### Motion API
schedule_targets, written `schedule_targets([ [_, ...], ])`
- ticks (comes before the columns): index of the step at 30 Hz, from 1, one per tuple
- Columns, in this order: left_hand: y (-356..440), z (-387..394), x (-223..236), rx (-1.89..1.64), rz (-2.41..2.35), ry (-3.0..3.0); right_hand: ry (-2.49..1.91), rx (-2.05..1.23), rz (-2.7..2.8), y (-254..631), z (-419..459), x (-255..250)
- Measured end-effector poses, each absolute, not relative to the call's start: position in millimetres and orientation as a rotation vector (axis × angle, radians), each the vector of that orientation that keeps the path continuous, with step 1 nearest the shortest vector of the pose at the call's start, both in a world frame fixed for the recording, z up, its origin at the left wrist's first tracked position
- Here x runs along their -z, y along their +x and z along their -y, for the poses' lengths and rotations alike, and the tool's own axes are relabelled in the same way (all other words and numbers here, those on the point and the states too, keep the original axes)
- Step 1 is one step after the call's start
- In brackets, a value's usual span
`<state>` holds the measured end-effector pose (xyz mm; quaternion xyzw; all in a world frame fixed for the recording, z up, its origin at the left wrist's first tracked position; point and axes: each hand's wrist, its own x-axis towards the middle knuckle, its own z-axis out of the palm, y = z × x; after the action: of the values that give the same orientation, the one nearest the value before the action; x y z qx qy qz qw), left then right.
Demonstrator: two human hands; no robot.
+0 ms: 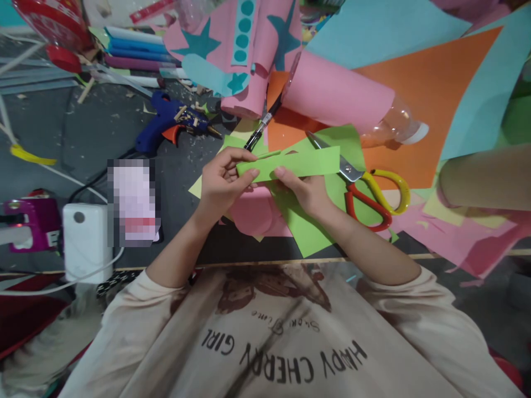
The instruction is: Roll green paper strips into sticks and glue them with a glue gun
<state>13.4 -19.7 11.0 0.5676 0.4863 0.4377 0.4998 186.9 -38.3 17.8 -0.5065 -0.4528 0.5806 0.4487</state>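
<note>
Between my two hands is a folded strip of bright green paper (311, 161), held level above the table. My left hand (226, 179) pinches its left end between thumb and fingers. My right hand (305, 190) grips its lower edge near the middle, thumb in front and fingers hidden behind. Under my right hand lies a larger green paper sheet (309, 235). Scissors (352, 174) with one yellow and one red handle rest on it, just right of the strip. Pink paper pieces (253, 213) lie below my hands, and a black pen (259, 130) points toward my left hand.
A blue glue gun (160, 124) lies at the left, near a phone (135, 202) and a white power bank (87, 240). A plastic bottle wrapped in pink paper (340, 91) rests on orange paper (431, 83). Pink cutouts with teal stars (199, 41) stand at the back.
</note>
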Motion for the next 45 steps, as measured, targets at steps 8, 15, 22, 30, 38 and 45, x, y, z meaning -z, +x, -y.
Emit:
schedule_targets([
  [8,14,20,-14,-1.098,-1.175,1.407,-1.348,-1.434,1.205,190,37,-19],
  [15,12,20,-17,-1.108,-1.255,1.283,-1.325,-1.475,1.159,192,35,-18],
  [22,12,18,-17,-1.123,-1.253,1.205,-1.364,-1.524,1.114,192,35,-17],
  [30,14,18,-20,-1.122,-1.275,1.191,-1.371,-1.552,1.021,190,36,-21],
  [38,14,18,-22,-1.138,-1.272,1.197,-1.392,-1.552,1.070,191,36,-21],
  [45,11,16,-15,-1.144,-1.259,1.259,-1.506,-1.546,1.031,194,37,-14],
])
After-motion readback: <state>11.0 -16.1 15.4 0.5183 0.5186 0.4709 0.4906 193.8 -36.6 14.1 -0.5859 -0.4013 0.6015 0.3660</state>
